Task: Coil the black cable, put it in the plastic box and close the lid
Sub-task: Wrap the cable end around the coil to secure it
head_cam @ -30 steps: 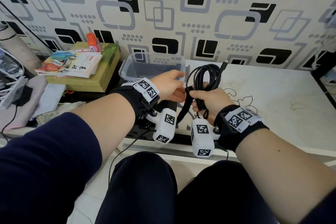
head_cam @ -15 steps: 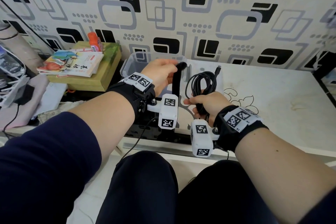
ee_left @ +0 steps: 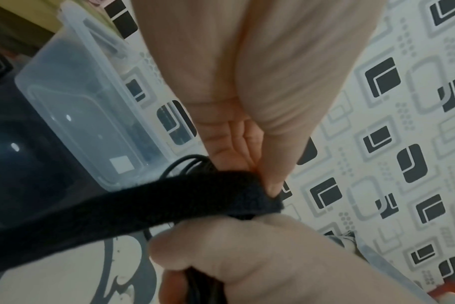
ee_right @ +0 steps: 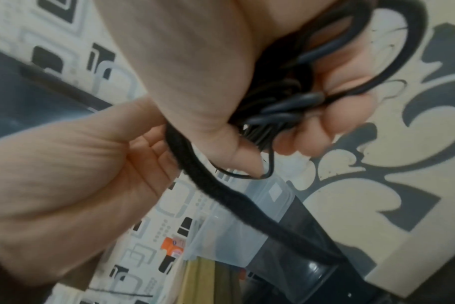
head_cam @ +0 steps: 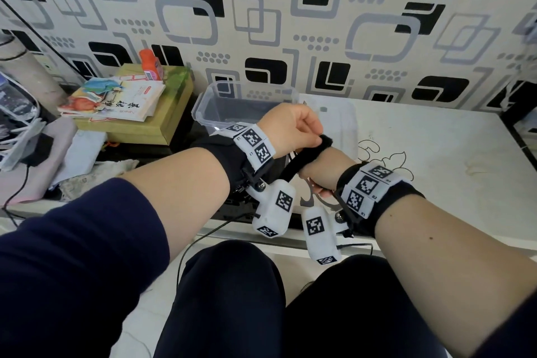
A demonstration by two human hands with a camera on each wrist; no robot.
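My right hand (head_cam: 321, 174) grips the coiled black cable (ee_right: 286, 102); several loops are bunched in its curled fingers. In the head view the coil is hidden under both hands. A black fabric strap (head_cam: 302, 155) hangs from the bundle. My left hand (head_cam: 315, 136) pinches the strap's free end between thumb and fingers and holds it across the back of the right hand. The left wrist view shows that pinch on the strap (ee_left: 247, 195). The clear plastic box (head_cam: 200, 107) stands open behind the hands, and its lid (head_cam: 344, 131) lies flat to its right.
A green box (head_cam: 162, 125) stacked with books and an orange bottle (head_cam: 151, 65) sits to the left of the plastic box. Cloths and cables clutter the far left. The white patterned tabletop (head_cam: 436, 160) stretches to the right, with patterned wallpaper behind it.
My left hand has carried the strap end from up by the box down and right, over the right hand. The right hand has turned, so the coil no longer shows from above.
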